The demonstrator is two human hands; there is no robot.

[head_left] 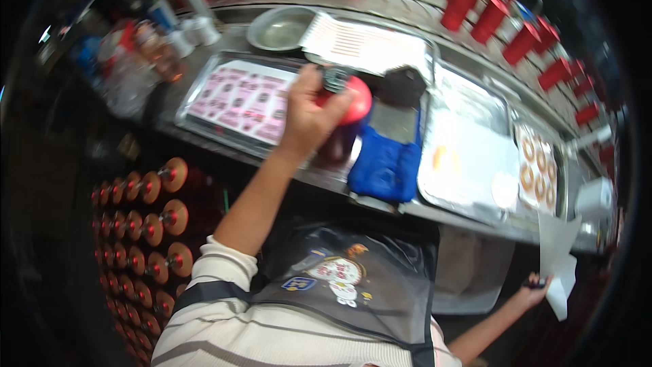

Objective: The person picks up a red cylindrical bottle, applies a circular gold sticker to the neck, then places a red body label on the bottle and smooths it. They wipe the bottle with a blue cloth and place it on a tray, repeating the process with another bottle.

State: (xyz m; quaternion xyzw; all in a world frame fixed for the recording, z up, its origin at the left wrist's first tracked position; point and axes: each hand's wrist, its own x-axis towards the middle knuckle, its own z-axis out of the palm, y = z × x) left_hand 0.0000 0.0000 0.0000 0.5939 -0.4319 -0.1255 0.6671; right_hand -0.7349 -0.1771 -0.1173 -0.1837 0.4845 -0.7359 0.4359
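Observation:
My left hand (310, 112) is closed round the upper end of a thick red cylinder (337, 139), its body dark red and its rounded top brighter. A small dark ribbed piece (335, 79) sits by my thumb and fingers at that top; I cannot tell whether it belongs to the cylinder. Out at the far right, my right hand (536, 283) is closed on a small dark object and white paper sheets (557, 258) hang beside it. Just right of the cylinder, a folded blue cloth (386, 163) lies at the counter's front edge.
A metal tray (187, 119) holds a pink-printed sheet. Behind stand a metal bowl (280, 28) and a striped white sheet (367, 42). Rightward are a tray (506, 105) with white paper and a sheet of ring shapes (538, 170). Red cylinders (460, 4) line the back; round-ended pieces (174, 175) fill the lower left.

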